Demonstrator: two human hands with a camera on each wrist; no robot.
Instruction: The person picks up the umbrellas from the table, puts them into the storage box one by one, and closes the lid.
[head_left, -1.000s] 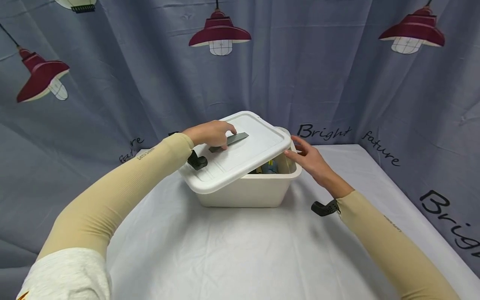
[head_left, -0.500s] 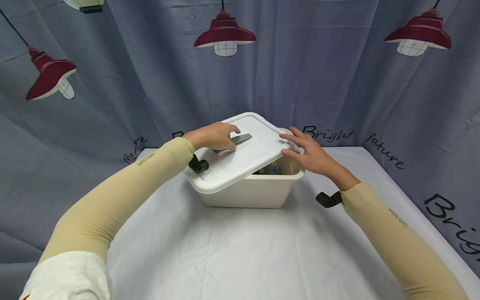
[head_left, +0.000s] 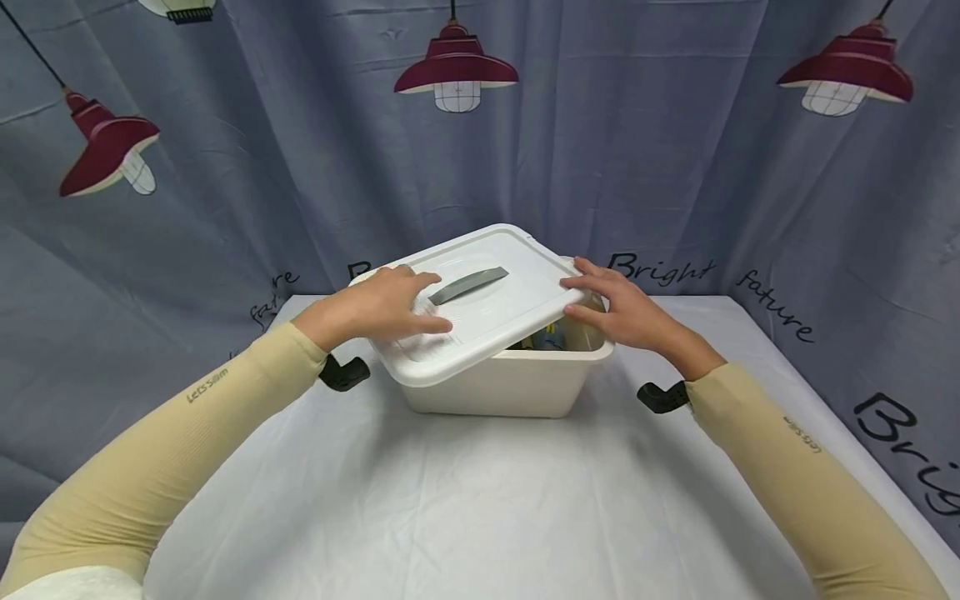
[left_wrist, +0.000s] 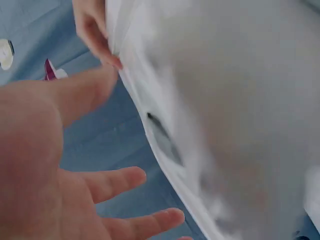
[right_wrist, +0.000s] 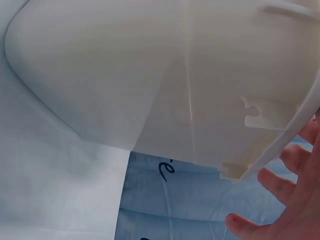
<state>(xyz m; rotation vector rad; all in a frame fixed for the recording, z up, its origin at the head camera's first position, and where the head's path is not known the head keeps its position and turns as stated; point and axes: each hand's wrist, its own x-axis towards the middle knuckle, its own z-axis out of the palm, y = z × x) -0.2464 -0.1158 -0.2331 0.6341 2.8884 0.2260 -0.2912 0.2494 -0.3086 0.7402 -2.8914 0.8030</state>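
Observation:
A white rectangular lid with a grey handle lies askew and tilted across a white plastic storage bin. My left hand is over the lid's left end, its thumb and fingers spread apart; whether it touches the lid cannot be told. At the lid's right corner, my right hand holds the edge, fingers on top and thumb at the near side. In the right wrist view its spread fingers lie beside the bin's rim. Through the gap under the lid, bluish and yellow contents show partly.
The bin stands toward the back of a table covered in white cloth. Behind it hangs a grey-blue curtain printed with red lamps and lettering. A black wrist mount juts out below the left wrist, with another at the right.
My left hand has left the handle and moved left, its fingers spreading. My right hand has shifted from the bin's right rim onto the lid's corner. The lid stays tilted on the bin.

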